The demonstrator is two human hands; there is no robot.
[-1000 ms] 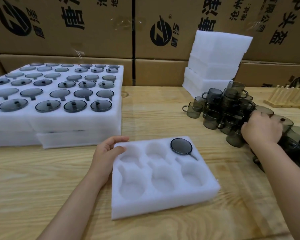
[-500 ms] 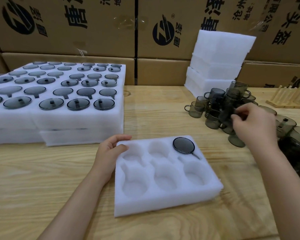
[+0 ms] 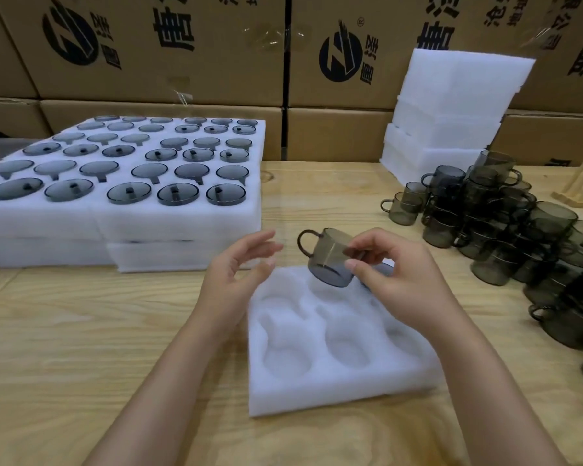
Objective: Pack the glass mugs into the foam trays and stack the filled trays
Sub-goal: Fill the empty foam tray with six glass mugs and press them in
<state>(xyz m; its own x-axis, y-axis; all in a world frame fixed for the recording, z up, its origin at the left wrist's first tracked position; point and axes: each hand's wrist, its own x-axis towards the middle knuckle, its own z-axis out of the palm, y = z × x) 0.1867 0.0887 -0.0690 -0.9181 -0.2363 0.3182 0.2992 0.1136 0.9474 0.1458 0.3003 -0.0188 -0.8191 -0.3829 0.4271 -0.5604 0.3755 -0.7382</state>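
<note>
A white foam tray with several round pockets lies on the wooden table in front of me. My right hand pinches a smoky grey glass mug by its rim, tilted, its handle pointing left, just above the tray's far middle pocket. An earlier mug in the far right pocket is mostly hidden behind that hand. My left hand hovers with relaxed fingers at the tray's far left corner, a little left of the mug and apart from it. A pile of loose mugs sits at the right.
Filled foam trays are stacked in two layers at the left. A stack of empty foam trays stands at the back right against cardboard boxes. A wooden rack is at the far right edge.
My right hand has taken a mug from the pile and carried it left over the tray. My left hand has lifted off the tray's corner and opened.
</note>
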